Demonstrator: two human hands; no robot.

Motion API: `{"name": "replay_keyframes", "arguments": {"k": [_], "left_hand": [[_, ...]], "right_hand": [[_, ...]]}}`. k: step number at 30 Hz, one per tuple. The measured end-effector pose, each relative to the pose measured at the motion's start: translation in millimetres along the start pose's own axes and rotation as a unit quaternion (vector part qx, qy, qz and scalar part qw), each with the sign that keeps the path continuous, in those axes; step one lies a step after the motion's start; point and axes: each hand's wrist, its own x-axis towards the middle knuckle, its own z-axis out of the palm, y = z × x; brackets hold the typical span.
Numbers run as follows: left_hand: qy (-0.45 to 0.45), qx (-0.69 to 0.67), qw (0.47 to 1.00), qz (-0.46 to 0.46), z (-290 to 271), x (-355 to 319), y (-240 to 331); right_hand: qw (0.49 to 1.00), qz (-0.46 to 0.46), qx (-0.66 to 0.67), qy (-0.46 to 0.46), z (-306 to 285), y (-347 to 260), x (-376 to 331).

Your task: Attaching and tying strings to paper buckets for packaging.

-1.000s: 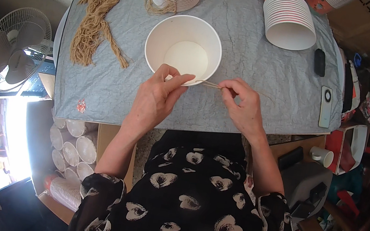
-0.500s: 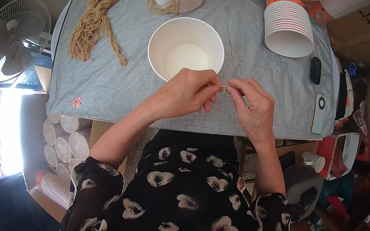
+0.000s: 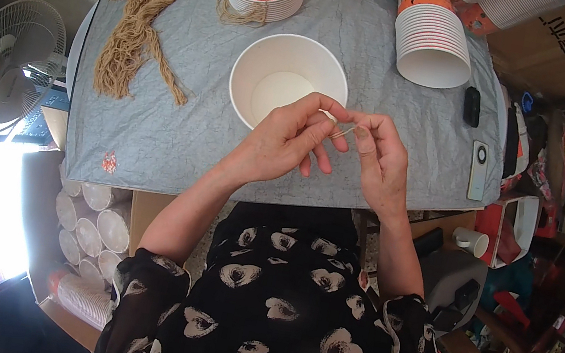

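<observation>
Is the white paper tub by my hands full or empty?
The tub looks empty: its open mouth shows bare white walls and bottom. Your left hand hides part of it; there, I can't tell.

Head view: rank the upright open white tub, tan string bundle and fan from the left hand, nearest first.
From the left hand:
1. White tub: right beside it, just beyond.
2. String bundle: left side of the table.
3. Fan: far left, off the table.

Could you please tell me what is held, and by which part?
A thin beige string, pinched by left hand and right hand; where along its length is unclear.
</observation>
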Motion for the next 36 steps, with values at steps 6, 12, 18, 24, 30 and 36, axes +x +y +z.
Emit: {"name": "replay_keyframes", "arguments": {"k": [6, 12, 18, 24, 30, 36], "left_hand": [[0.009, -0.035, 0.999, 0.022, -1.7, -3.1, -12.1], [0.035, 0.037, 0.998, 0.026, -20.5, -2.3, -11.0], [0.047, 0.074, 0.996, -0.012, -38.6, -4.4, -0.8], [0.062, 0.074, 0.995, -0.021, -28.0, -6.9, -3.6], [0.101, 0.155, 0.981, 0.059, -20.8, -6.9, -9.9], [0.137, 0.208, 0.961, 0.12, -13.8, -8.2, -11.3]], "right_hand": [[0.995, 0.081, 0.056, -0.005, 5.5, 0.4, -0.2], [0.994, 0.074, 0.066, -0.037, 14.9, 0.7, 17.3], [0.992, 0.058, 0.083, -0.075, 16.5, -1.5, 28.8], [0.981, 0.102, 0.155, -0.054, 13.7, 0.0, 30.0], [0.921, 0.213, 0.321, -0.062, 11.8, 14.7, 27.5], [0.914, 0.216, 0.342, -0.041, 22.4, 14.3, 22.8]]}}
